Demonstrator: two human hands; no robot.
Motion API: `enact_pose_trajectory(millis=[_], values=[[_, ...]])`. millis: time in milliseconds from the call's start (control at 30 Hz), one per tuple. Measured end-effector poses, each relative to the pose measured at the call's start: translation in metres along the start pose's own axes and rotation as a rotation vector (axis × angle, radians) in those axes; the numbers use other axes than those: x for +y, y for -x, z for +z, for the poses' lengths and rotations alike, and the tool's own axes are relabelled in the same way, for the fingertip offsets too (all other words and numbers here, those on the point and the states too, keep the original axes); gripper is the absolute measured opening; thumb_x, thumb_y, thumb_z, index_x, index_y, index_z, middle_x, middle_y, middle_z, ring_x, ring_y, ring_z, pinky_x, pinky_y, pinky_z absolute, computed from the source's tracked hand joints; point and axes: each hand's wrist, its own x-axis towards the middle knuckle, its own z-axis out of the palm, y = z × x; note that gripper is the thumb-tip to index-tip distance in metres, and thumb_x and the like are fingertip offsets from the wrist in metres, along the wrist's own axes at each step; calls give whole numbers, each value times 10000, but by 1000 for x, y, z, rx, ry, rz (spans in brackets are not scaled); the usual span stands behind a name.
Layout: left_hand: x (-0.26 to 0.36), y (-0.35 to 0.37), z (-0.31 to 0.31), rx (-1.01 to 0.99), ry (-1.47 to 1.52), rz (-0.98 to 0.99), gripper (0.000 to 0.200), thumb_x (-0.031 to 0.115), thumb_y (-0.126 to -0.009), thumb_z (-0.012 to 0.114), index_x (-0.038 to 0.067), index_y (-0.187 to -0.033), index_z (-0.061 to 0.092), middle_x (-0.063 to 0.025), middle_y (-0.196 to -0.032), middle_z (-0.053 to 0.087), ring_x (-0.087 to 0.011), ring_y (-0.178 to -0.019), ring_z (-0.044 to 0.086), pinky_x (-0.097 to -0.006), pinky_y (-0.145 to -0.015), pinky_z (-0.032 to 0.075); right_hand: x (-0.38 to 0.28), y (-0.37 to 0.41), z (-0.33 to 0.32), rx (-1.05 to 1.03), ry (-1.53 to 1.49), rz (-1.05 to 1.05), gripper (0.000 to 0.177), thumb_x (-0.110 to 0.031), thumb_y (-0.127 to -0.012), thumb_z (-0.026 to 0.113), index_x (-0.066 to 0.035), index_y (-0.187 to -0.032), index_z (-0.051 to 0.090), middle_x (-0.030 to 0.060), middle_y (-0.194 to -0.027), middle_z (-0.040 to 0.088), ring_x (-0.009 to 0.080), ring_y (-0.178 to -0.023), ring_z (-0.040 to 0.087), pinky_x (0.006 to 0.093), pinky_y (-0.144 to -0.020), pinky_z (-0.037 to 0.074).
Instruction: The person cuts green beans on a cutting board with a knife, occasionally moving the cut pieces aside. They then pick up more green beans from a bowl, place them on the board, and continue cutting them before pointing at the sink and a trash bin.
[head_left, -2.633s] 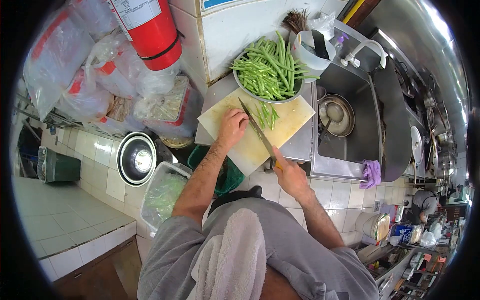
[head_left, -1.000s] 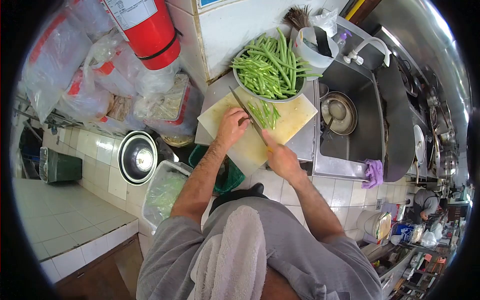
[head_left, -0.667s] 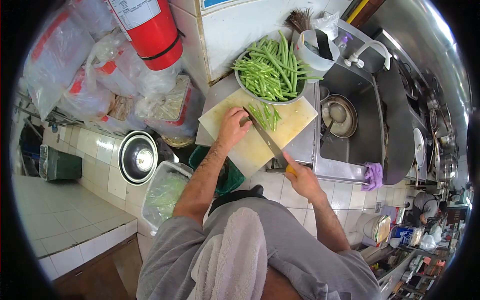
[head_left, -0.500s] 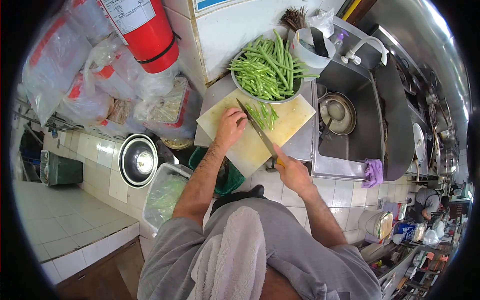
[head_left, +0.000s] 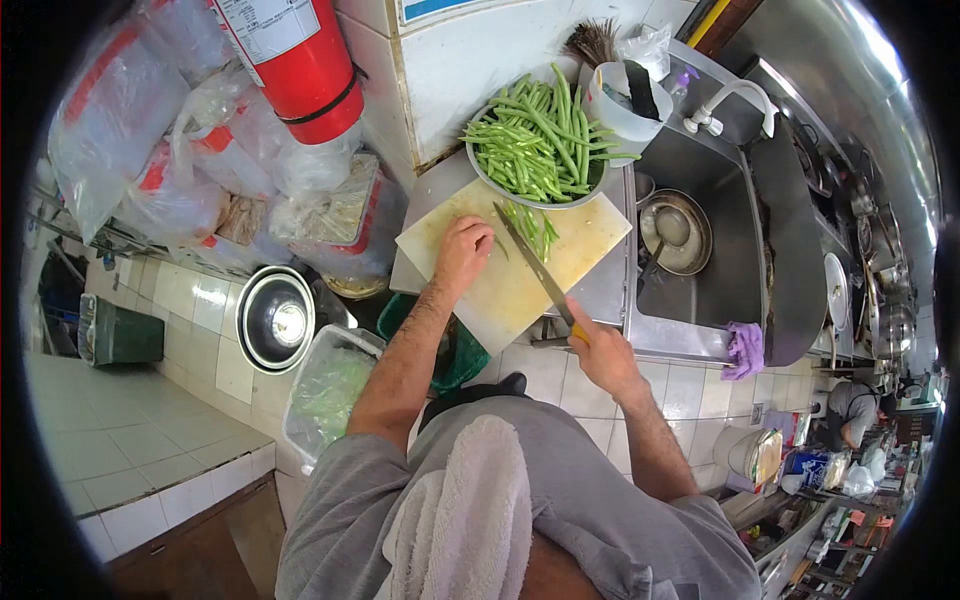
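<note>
My right hand (head_left: 608,360) grips the yellow handle of a kitchen knife (head_left: 535,265). Its long blade points up and left over a white, yellow-stained cutting board (head_left: 500,300). Just right of the blade lie cut green bean pieces (head_left: 543,232). On the board's left part rests my left hand (head_left: 463,252), fingers curled together; what they hold, if anything, is hidden. A thin green sliver (head_left: 503,250) lies between its fingertips and the blade. Behind the board stands a round metal bowl (head_left: 560,203) heaped with green beans (head_left: 535,140), some cut, some long.
Right of the board is a steel sink (head_left: 690,300) holding a pan (head_left: 690,255), with a white faucet (head_left: 735,95) above. A white container (head_left: 630,125) stands behind. At left are a fire extinguisher (head_left: 310,90), bagged tubs (head_left: 330,215) and a bin (head_left: 330,400). Another person (head_left: 850,410) is far right.
The knife has shifted slightly right, away from my left hand, and my right hand moved a little right and down. My left fingers have drawn in slightly from the blade.
</note>
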Motion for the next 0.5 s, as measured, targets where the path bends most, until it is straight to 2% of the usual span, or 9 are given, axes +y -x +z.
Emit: enact_pose_trajectory(millis=[233, 367, 433, 500], values=[[2, 2, 0, 35, 18, -78, 100, 13, -737, 651, 10, -836, 645, -101, -915, 606, -277, -900, 576, -346, -774, 485, -13, -9, -3, -37, 54, -47, 653, -170, -868, 600, -253, -1442, 300, 175, -920, 644, 359, -842, 632, 457, -747, 511], [2, 2, -1, 21, 3, -26, 98, 13, -725, 654, 12, -822, 641, -105, -919, 607, -284, -899, 573, -356, -797, 477, -12, -6, -9, -45, 10, -50, 654, -129, -849, 618, -239, -1427, 333, 184, -945, 645, 380, -881, 620, 451, -771, 493], [1, 1, -2, 6, 13, -29, 97, 15, -723, 654, 14, -818, 641, -108, -922, 608, -286, -901, 572, -361, -806, 474, -18, -12, -13, -125, 25, 8, 651, -124, -854, 597, -238, -1432, 321, 196, -932, 644, 386, -871, 617, 453, -772, 492], [2, 0, -1, -5, -13, -11, 92, 18, -720, 652, 17, -811, 638, -114, -929, 608, -299, -910, 568, -373, -821, 466, -19, -35, 5, -94, 31, -10, 657, -131, -856, 589, -242, -1438, 306, 192, -930, 647, 385, -861, 621, 460, -763, 498]])
